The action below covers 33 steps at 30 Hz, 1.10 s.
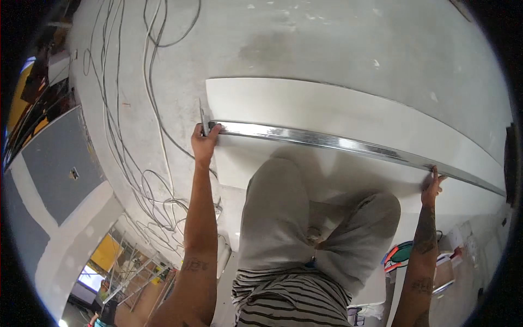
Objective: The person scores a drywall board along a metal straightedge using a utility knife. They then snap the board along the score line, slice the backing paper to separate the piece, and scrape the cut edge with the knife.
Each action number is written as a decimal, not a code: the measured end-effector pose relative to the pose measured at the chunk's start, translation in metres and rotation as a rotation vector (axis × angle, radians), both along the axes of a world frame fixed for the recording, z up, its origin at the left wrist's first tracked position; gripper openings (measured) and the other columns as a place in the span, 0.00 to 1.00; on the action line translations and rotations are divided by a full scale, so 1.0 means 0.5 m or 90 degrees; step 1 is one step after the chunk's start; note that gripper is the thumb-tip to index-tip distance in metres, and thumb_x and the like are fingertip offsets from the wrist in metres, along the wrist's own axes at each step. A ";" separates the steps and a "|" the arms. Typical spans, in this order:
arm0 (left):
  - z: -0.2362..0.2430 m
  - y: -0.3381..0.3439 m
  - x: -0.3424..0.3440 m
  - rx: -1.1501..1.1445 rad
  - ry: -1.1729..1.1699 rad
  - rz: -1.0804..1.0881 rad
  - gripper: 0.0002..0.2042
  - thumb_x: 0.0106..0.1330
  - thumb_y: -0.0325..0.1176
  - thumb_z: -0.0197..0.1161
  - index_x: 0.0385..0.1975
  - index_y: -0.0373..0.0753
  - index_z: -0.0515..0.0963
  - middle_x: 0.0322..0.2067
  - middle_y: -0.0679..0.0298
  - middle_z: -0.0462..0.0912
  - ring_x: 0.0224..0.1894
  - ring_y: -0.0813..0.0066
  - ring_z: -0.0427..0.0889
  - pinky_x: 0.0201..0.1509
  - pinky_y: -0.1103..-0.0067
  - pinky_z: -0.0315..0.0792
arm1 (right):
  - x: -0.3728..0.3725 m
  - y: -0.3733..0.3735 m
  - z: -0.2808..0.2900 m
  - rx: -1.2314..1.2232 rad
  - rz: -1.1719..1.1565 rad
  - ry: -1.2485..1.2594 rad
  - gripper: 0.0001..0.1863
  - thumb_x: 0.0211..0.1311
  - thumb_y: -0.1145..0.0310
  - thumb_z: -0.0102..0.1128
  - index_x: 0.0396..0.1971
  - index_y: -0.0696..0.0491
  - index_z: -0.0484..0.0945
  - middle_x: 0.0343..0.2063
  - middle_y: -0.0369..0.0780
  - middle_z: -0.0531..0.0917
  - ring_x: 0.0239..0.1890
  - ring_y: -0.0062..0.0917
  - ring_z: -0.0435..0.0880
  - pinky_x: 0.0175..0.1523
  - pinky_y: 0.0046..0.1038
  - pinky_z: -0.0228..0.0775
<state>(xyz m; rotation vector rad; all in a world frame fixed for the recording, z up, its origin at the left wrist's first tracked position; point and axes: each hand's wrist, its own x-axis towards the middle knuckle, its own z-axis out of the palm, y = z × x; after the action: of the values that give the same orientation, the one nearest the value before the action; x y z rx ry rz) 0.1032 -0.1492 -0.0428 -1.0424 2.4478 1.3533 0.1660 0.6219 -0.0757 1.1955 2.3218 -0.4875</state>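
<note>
A long silver metal straightedge (327, 139) lies across a white board (354, 109) on the grey floor. My left hand (206, 140) is closed at the straightedge's left end, holding it together with an upright utility knife (204, 117) at the board's left edge. My right hand (433, 182) grips the straightedge's lower edge toward the right, thumb and fingers partly hidden. My bent legs (275, 218) in grey trousers are over the near part of the board.
Loose cables (158, 109) lie on the floor left of the board. Grey wall panels (49, 163) stand at the far left, with a metal ladder (133, 275) lower down. Assorted tools (400, 253) lie behind my right arm. A dark object (509, 163) sits at the far right edge.
</note>
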 end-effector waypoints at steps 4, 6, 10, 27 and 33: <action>0.039 0.028 -0.013 0.001 0.038 0.002 0.09 0.59 0.34 0.69 0.31 0.37 0.78 0.20 0.72 0.77 0.20 0.87 0.69 0.22 0.86 0.63 | -0.013 -0.020 0.035 -0.190 -0.256 0.308 0.43 0.62 0.55 0.59 0.71 0.45 0.45 0.69 0.44 0.49 0.65 0.36 0.57 0.67 0.35 0.51; 0.040 0.024 -0.009 -0.023 0.035 -0.004 0.09 0.58 0.34 0.70 0.31 0.37 0.78 0.19 0.73 0.75 0.19 0.88 0.67 0.21 0.86 0.62 | -0.012 -0.027 0.040 -0.283 -0.239 0.378 0.45 0.60 0.54 0.61 0.71 0.44 0.44 0.68 0.42 0.53 0.63 0.32 0.60 0.65 0.33 0.54; 0.032 0.002 -0.006 0.018 0.001 0.002 0.10 0.57 0.36 0.71 0.31 0.39 0.78 0.22 0.73 0.79 0.20 0.87 0.69 0.22 0.86 0.64 | -0.009 -0.041 0.037 -0.304 -0.328 0.367 0.44 0.61 0.55 0.60 0.71 0.42 0.43 0.65 0.40 0.56 0.61 0.29 0.60 0.64 0.34 0.53; 0.048 -0.022 -0.029 0.073 -0.125 0.023 0.09 0.57 0.32 0.70 0.32 0.38 0.78 0.22 0.72 0.78 0.20 0.88 0.67 0.23 0.86 0.63 | 0.039 -0.010 -0.012 -0.248 -0.360 0.383 0.38 0.60 0.56 0.61 0.66 0.44 0.51 0.49 0.41 0.63 0.48 0.28 0.69 0.51 0.33 0.68; 0.063 0.002 -0.037 -0.054 -0.100 0.002 0.11 0.56 0.34 0.71 0.31 0.36 0.78 0.23 0.71 0.78 0.20 0.88 0.67 0.22 0.86 0.64 | 0.012 -0.056 0.015 -0.208 -0.391 0.383 0.40 0.61 0.56 0.60 0.68 0.45 0.48 0.54 0.43 0.59 0.56 0.32 0.65 0.61 0.36 0.63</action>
<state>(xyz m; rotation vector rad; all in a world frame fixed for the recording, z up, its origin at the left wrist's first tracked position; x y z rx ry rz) 0.0848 -0.1482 -0.0114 -1.1251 2.4069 1.1308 0.1718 0.5939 -0.0682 1.7540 2.1337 -1.5595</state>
